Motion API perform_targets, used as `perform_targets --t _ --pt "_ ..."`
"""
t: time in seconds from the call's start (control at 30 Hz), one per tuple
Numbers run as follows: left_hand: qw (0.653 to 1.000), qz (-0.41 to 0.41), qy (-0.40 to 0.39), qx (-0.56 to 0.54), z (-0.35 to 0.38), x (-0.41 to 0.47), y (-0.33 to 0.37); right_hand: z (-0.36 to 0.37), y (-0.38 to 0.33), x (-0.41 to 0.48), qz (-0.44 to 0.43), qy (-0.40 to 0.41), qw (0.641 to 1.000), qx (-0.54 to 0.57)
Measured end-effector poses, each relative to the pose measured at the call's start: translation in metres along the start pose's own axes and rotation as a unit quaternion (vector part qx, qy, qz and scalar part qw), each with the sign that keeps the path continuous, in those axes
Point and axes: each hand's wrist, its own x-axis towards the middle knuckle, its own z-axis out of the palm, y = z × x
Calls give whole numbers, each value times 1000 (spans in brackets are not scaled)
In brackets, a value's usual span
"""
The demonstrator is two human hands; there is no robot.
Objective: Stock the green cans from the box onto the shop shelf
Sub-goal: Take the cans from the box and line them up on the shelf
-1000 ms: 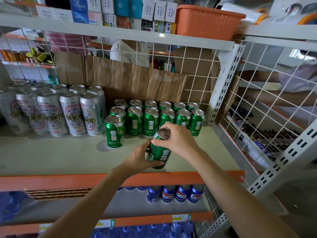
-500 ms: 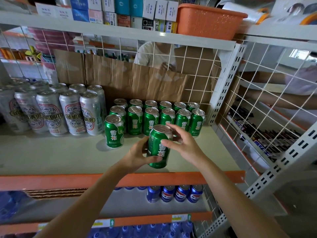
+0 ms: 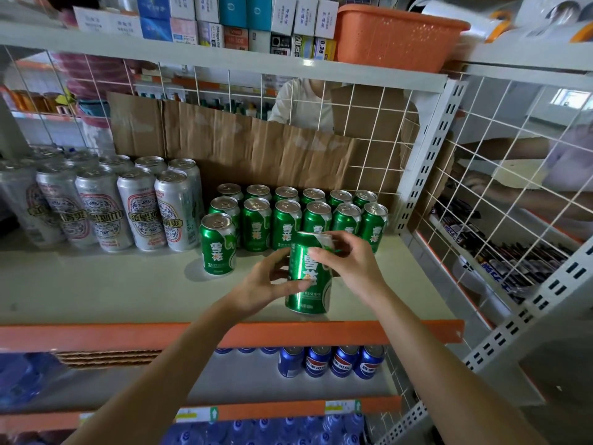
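Both hands, left hand (image 3: 266, 284) and right hand (image 3: 348, 264), grasp green can (image 3: 309, 281), upright on shelf (image 3: 128, 284), in front of stocked green cans (image 3: 301, 213).

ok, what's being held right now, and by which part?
One green metal drink can, upright: left hand grips its middle, right hand grips its upper side near the rim.

green can (image 3: 313, 303): glossy metal, smooth green print, bare silver lid
silver cans (image 3: 141, 216): shiny metal, smooth
shelf (image 3: 96, 284): pale painted metal, matt, smooth
cardboard (image 3: 256, 155): brown, matt, creased
wire grid (image 3: 380, 130): white coated metal
basket (image 3: 394, 36): orange plastic, perforated
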Motion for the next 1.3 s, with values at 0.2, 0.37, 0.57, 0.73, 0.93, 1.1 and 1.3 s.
perform_targets --t 0.2,0.37,0.57,0.73,0.93,1.1,1.3 --pt "1000 -15 3 -21 -3 3 14 -1 -2 4 8 -18 1000 0" --pt "1000 -9 11 -17 -9 3 12 1 -7 1 11 -52 999 8" --pt "999 -11 44 21 -27 8 5 -6 12 -6 41 -67 988 -137" --pt "994 -31 88 64 -50 11 -8 -8 50 -18 41 -72 939 -335" --pt "989 -46 114 87 -59 14 -28 3 82 -23 46 -83 880 -465" --pt "987 -55 122 83 -65 14 -39 9 95 -22 73 -111 853 -505" --pt "988 -44 116 90 -68 16 -40 11 96 -22 88 -130 832 -532"
